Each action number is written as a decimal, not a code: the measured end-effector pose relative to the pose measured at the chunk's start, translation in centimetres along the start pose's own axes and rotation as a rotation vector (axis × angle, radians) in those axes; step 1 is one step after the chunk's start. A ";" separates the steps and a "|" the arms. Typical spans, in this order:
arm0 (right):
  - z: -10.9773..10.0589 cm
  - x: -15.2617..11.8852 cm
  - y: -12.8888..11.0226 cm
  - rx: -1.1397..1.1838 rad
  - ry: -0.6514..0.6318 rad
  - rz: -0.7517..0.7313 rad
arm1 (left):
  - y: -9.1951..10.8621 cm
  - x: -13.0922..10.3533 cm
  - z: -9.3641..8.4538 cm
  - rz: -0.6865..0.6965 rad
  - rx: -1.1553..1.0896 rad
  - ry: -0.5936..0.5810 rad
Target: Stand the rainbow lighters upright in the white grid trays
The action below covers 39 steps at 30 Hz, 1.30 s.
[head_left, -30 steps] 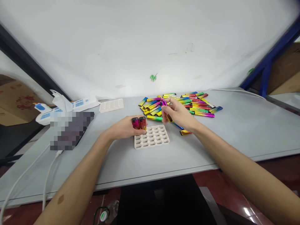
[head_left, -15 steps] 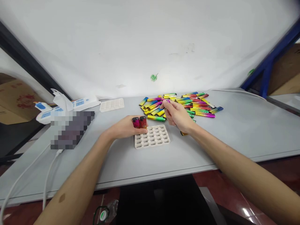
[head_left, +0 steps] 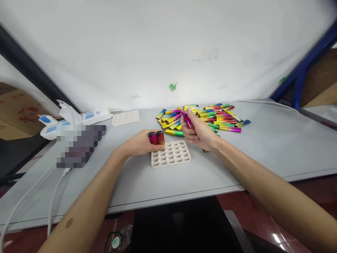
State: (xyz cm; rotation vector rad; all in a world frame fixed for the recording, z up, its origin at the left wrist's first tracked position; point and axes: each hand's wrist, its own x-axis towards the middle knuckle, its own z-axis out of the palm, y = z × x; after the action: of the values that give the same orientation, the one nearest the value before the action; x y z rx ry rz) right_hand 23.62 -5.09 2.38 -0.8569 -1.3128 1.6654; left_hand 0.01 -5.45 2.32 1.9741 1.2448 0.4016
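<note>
My left hand [head_left: 140,143] is closed around two upright lighters, a magenta lighter [head_left: 152,138] and a red lighter [head_left: 160,138], with the thumb across their front. Their lower ends are hidden, so I cannot tell whether they sit in the tray. Beneath that hand lies a white tray [head_left: 172,154] with rows of oblong slots. My right hand [head_left: 198,135] grips a shiny magenta lighter [head_left: 187,121], tilted, its thumb along the upper end. Behind the right hand spreads a heap of metallic, many-coloured lighters [head_left: 223,117], partly covered by the hand.
A second white slotted tray [head_left: 125,118] lies near the wall. To the left are a power strip [head_left: 91,115] with plugs, a dark blurred-out device [head_left: 86,146] and white cables [head_left: 54,196]. The table's front edge [head_left: 173,202] runs below my forearms.
My right hand has turned and drawn slightly back from the heap, so the magenta lighter in it now shows more. My left hand stays where it was with its two lighters.
</note>
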 end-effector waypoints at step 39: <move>0.2 0.0 0.8 -0.407 -0.033 -0.201 | 0.5 -0.1 0.3 0.016 0.001 0.010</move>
State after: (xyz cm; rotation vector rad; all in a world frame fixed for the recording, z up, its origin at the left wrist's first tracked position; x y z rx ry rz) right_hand 23.27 -5.23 1.66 -0.8953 -1.7351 1.2810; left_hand 0.45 -5.80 2.56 1.9863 1.2365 0.4189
